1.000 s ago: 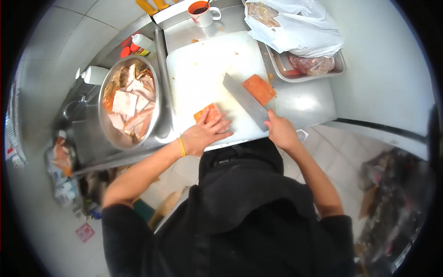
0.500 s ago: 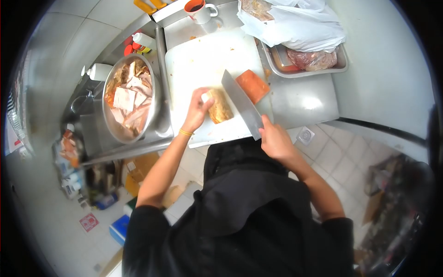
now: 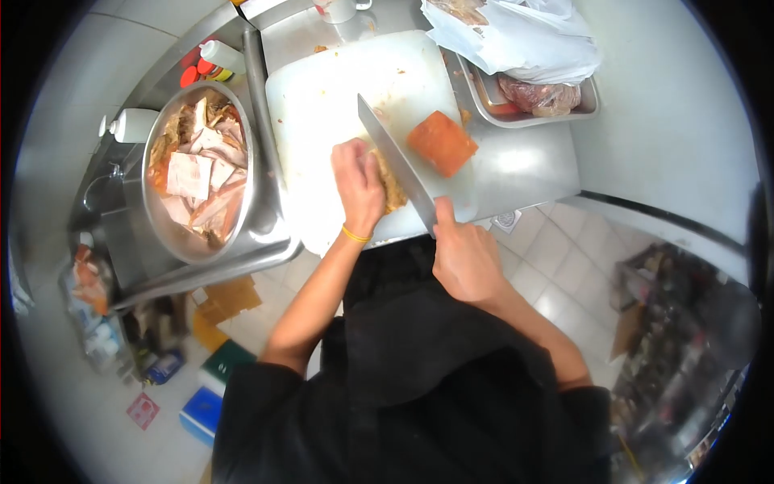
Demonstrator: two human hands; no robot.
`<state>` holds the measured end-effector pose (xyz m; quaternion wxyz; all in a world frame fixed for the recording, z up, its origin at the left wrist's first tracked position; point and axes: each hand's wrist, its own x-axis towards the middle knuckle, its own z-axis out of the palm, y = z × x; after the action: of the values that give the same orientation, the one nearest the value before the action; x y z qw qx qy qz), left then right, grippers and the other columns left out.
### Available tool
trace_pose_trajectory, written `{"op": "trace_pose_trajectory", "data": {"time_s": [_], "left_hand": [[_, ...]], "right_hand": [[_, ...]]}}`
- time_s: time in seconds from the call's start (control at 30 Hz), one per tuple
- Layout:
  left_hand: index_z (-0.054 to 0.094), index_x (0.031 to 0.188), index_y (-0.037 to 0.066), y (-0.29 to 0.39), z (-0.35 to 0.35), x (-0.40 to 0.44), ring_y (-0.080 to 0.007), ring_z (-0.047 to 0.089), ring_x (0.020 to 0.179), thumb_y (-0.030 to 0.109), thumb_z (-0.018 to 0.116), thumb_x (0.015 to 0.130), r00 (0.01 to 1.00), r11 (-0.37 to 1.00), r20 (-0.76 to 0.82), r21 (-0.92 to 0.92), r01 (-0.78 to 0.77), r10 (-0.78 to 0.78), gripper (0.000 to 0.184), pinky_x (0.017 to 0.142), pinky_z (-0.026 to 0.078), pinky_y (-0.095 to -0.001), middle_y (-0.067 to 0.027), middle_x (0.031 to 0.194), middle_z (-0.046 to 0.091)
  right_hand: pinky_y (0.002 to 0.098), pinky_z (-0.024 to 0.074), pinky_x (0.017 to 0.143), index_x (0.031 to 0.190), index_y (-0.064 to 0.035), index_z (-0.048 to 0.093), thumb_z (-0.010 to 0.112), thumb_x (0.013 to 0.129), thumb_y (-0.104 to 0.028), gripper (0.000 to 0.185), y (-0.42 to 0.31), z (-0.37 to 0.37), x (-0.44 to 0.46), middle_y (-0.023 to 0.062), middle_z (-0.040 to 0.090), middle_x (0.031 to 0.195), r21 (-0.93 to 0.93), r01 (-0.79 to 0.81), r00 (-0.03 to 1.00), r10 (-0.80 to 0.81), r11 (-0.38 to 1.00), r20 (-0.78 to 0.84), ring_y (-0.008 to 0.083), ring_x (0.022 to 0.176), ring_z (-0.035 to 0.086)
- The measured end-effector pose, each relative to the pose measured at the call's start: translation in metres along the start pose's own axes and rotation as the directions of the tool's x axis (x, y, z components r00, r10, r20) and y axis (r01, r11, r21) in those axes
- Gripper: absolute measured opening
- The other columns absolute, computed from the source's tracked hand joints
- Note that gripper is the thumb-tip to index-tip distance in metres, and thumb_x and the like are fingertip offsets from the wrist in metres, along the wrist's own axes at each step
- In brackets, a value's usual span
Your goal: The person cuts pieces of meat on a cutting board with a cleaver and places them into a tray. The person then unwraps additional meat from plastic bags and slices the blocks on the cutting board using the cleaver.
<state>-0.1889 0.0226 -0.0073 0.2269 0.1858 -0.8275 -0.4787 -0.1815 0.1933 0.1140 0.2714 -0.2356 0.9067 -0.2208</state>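
Note:
On the white cutting board (image 3: 310, 113) lies a piece of browned meat (image 3: 393, 189). My left hand (image 3: 359, 184), with a yellow band at the wrist, is closed on its left side, fingers curled. My right hand (image 3: 468, 260) is wrapped round the handle of a large cleaver (image 3: 395, 161). The blade slants up and left across the board, along the right side of the browned meat. An orange-red block of meat (image 3: 442, 143) rests to the right of the blade, touched by neither hand.
An oval metal bowl (image 3: 245, 206) of sliced meat stands at the left, near white bottles (image 3: 137, 126). At the back right, a metal tray (image 3: 516, 122) holds wrapped meat under a white plastic bag (image 3: 524, 40). A cup (image 3: 335, 10) stands at the back.
The piece under my left hand was turned from orange side up to browned side up, and my left hand now grips its side. The cleaver blade has come closer against it.

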Motion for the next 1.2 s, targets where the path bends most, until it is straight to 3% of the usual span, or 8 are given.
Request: {"op": "trace_pose_trajectory", "data": {"time_s": [0.17, 0.4, 0.6, 0.8, 0.87, 1.0, 1.07, 1.2], "left_hand": [[0.052, 0.093, -0.001, 0.003, -0.001, 0.006, -0.0359, 0.044, 0.087, 0.004, 0.048, 0.083, 0.988, 0.968, 0.086, 0.203, -0.145, 0.13, 0.012, 0.079, 0.036, -0.043, -0.0185, 0.091, 0.046], [0.051, 0.096, -0.002, -0.002, 0.001, 0.006, -0.0378, 0.042, 0.088, 0.002, 0.045, 0.082, 0.978, 0.965, 0.152, 0.194, -0.174, 0.146, 0.016, 0.079, 0.034, -0.0447, -0.0204, 0.092, 0.045], [0.05, 0.099, -0.003, 0.0, 0.0, 0.007, -0.0356, 0.042, 0.088, 0.006, 0.042, 0.085, 0.961, 0.986, 0.26, 0.107, -0.126, 0.094, 0.018, 0.082, 0.033, -0.0431, -0.0196, 0.092, 0.045], [0.05, 0.101, -0.003, -0.005, 0.004, 0.008, -0.0351, 0.044, 0.086, 0.008, 0.043, 0.088, 0.972, 0.986, 0.206, 0.099, -0.136, 0.114, 0.018, 0.081, 0.034, -0.0422, -0.0188, 0.092, 0.047], [0.05, 0.101, -0.003, -0.01, 0.006, 0.006, -0.0326, 0.043, 0.086, 0.01, 0.042, 0.089, 0.971, 0.984, 0.203, 0.102, -0.149, 0.125, 0.019, 0.081, 0.035, -0.0402, -0.0171, 0.092, 0.045], [0.048, 0.094, -0.004, -0.008, 0.003, 0.007, -0.0291, 0.043, 0.086, 0.012, 0.042, 0.091, 0.971, 0.979, 0.189, 0.114, -0.167, 0.144, 0.017, 0.08, 0.036, -0.0374, -0.0152, 0.09, 0.043], [0.047, 0.091, -0.004, -0.008, 0.004, 0.009, -0.0285, 0.044, 0.086, 0.012, 0.042, 0.092, 0.973, 0.981, 0.186, 0.112, -0.159, 0.136, 0.016, 0.08, 0.036, -0.037, -0.015, 0.09, 0.043], [0.046, 0.093, -0.004, -0.008, 0.004, 0.009, -0.0283, 0.043, 0.085, 0.011, 0.042, 0.092, 0.97, 0.978, 0.202, 0.124, -0.165, 0.138, 0.016, 0.08, 0.036, -0.0364, -0.0151, 0.089, 0.043]], "right_hand": [[0.0498, 0.0461, 0.052, 0.101, 0.0023, 0.036, 0.055, 0.071, 0.0, 0.035, -0.012, 0.002, -0.005, 0.0199, 0.057, 0.057, -0.039, -0.031, 0.999, 0.032, 0.999, 0.006, 0.0404, 0.055, 0.059], [0.0327, 0.0445, 0.037, 0.095, -0.0027, 0.05, 0.047, 0.086, -0.01, 0.012, -0.034, 0.001, -0.032, 0.0066, 0.053, 0.053, -0.275, -0.088, 0.996, 0.081, 0.957, -0.039, 0.0211, 0.043, 0.059], [0.0332, 0.0448, 0.038, 0.093, -0.0023, 0.047, 0.049, 0.084, -0.01, 0.012, -0.034, 0.007, -0.006, 0.008, 0.054, 0.053, -0.135, -0.215, 0.972, 0.225, 0.967, 0.065, 0.0234, 0.043, 0.058], [0.0343, 0.0438, 0.037, 0.092, 0.0, 0.045, 0.051, 0.08, -0.009, 0.016, -0.02, 0.019, 0.039, 0.0107, 0.054, 0.052, 0.017, -0.161, 0.987, 0.16, 0.987, 0.01, 0.0253, 0.042, 0.057], [0.0396, 0.0461, 0.043, 0.093, -0.0024, 0.044, 0.048, 0.081, -0.007, 0.013, -0.016, 0.025, 0.056, 0.0142, 0.058, 0.059, 0.092, -0.198, 0.979, 0.192, 0.976, 0.075, 0.0307, 0.052, 0.061], [0.0437, 0.0468, 0.046, 0.103, -0.0008, 0.043, 0.049, 0.08, -0.007, 0.024, -0.013, 0.019, 0.058, 0.016, 0.059, 0.06, 0.139, -0.226, 0.967, 0.205, 0.964, 0.149, 0.0327, 0.052, 0.061], [0.0414, 0.0483, 0.045, 0.094, -0.0023, 0.044, 0.048, 0.082, -0.007, 0.014, -0.018, 0.008, 0.028, 0.0143, 0.058, 0.058, 0.146, -0.201, 0.978, 0.192, 0.968, 0.076, 0.0301, 0.051, 0.061], [0.0409, 0.0478, 0.045, 0.094, -0.0014, 0.044, 0.049, 0.081, -0.007, 0.015, -0.013, 0.016, -0.005, 0.0139, 0.058, 0.058, 0.01, -0.278, 0.946, 0.272, 0.961, 0.178, 0.0312, 0.05, 0.06]]}}
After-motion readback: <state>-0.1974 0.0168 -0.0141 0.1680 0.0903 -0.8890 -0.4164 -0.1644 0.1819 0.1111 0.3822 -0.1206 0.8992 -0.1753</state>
